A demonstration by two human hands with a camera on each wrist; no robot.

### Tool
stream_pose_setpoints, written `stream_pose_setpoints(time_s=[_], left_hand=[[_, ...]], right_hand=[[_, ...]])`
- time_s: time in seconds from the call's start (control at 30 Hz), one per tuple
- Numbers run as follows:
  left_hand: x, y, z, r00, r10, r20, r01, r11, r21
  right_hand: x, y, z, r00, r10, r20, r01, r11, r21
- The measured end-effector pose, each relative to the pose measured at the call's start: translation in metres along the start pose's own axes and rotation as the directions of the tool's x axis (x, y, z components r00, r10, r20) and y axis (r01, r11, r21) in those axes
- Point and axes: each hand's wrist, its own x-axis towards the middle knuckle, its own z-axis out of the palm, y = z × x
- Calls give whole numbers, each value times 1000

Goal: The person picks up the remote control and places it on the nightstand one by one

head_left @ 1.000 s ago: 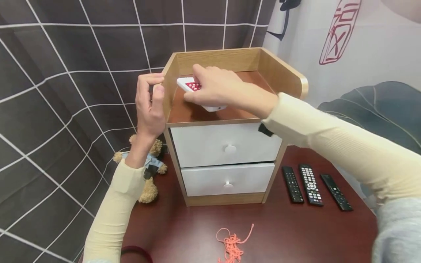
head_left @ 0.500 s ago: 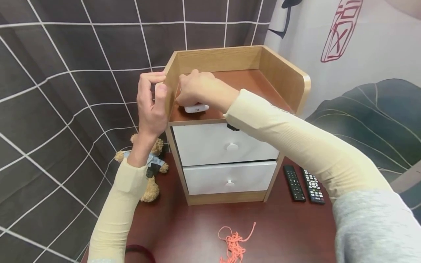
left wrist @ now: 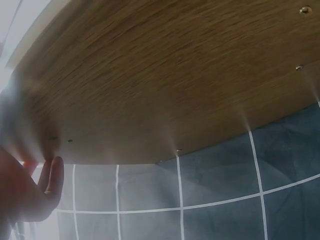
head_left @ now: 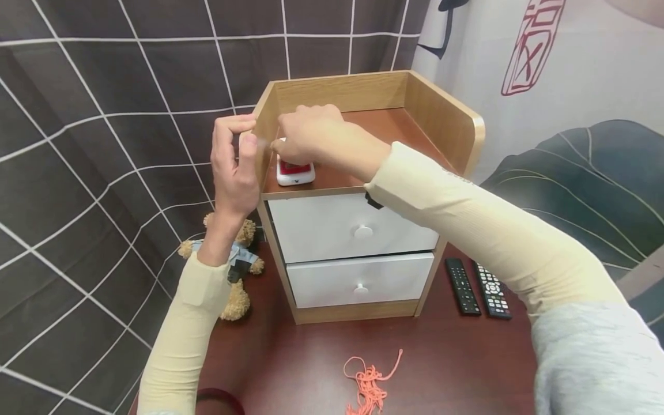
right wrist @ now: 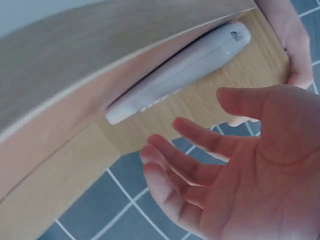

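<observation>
A white remote control (head_left: 295,174) with a red keypad area lies on the cabinet's brown top, close along the left side panel (head_left: 267,124). My right hand (head_left: 311,135) is over the remote in the head view and hides its far part. The right wrist view shows that hand (right wrist: 250,165) with loosely bent fingers, holding nothing, apart from the remote (right wrist: 180,70). With its fingertips at the edge and outer face of the same panel, my left hand (head_left: 236,164) touches the cabinet from outside. In the left wrist view its fingers (left wrist: 56,177) meet the wood.
The cabinet has two white drawers (head_left: 353,230). Right of it lie black remotes (head_left: 461,286). Tangled orange string (head_left: 369,383) is in front on the dark red table (head_left: 290,363). A teddy bear (head_left: 236,300) lies at the left, near the grid-patterned curtain (head_left: 104,190).
My right hand carried the white remote leftward, set it down beside the left panel and let go. My left hand has stayed at the panel.
</observation>
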Motion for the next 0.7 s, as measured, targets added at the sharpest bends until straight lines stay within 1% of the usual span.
stream_pose_setpoints(time_s=[0.1, 0.17, 0.23, 0.27, 0.3, 0.33, 0.37, 0.43, 0.47, 0.5, 0.53, 0.6, 0.63, 0.7], left_hand=[[0, 0, -1, 1000, -4, 9, 4, 1000, 10], [0, 0, -1, 1000, -1, 15, 1, 1000, 19], [1, 0, -1, 1000, 3, 18, -4, 1000, 24], [1, 0, -1, 1000, 5, 16, -5, 1000, 25], [1, 0, -1, 1000, 5, 16, -6, 1000, 25], [1, 0, -1, 1000, 6, 16, -6, 1000, 23], [1, 0, -1, 1000, 5, 17, -6, 1000, 19], [0, -1, 0, 1000, 6, 19, -6, 1000, 11], [0, -1, 0, 1000, 7, 21, -7, 1000, 8], [-1, -1, 0, 1000, 10, 23, -10, 1000, 4], [-1, -1, 1, 1000, 14, 24, -14, 1000, 4], [-1, -1, 1, 999, 23, 24, -23, 1000, 5], [-1, -1, 1, 999, 25, 21, -25, 1000, 6], [0, -1, 1, 999, 28, 21, -28, 1000, 7]], right_hand=[[-11, 4, 2, 994, -41, -99, 38, 999, -31], [-21, 6, 7, 981, -83, -175, 74, 996, -56], [-32, 7, 15, 955, -148, -258, 129, 988, -91], [-39, 7, 20, 936, -186, -299, 160, 981, -109], [-45, 7, 27, 906, -237, -350, 203, 970, -131], [-51, 7, 34, 872, -290, -394, 244, 956, -162], [-57, 6, 42, 833, -343, -435, 284, 938, -197], [-68, 5, 58, 738, -449, -504, 360, 893, -269], [-74, 3, 66, 694, -493, -525, 393, 870, -298], [-80, 1, 73, 644, -541, -541, 428, 841, -331], [-86, -2, 79, 603, -586, -541, 466, 810, -357], [-99, -8, 91, 527, -658, -537, 549, 746, -377], [-105, -11, 97, 499, -688, -527, 582, 717, -385], [-116, -17, 108, 447, -738, -505, 642, 658, -394]])
